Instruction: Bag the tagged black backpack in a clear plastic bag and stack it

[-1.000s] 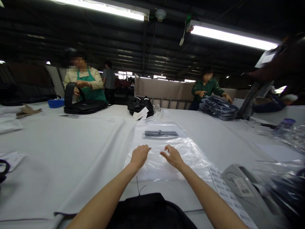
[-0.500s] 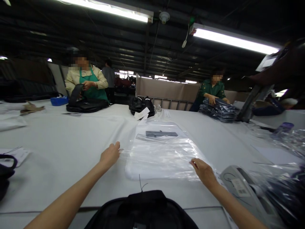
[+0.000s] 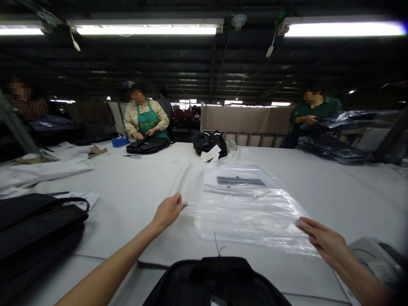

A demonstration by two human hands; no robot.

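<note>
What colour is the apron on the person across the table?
Green apron, seen in the head view.

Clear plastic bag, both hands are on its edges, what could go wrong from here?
The clear plastic bag is thin and limp: the left hand and right hand pinch only its edges, so it might slip or tear. Lifting it could also drag the printed sheets along, or snag the black bag just below.

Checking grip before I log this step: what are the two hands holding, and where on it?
Both hold the clear plastic bag: the left hand pinches its left edge, the right hand grips its right near corner, lifting it slightly off the table.
</note>
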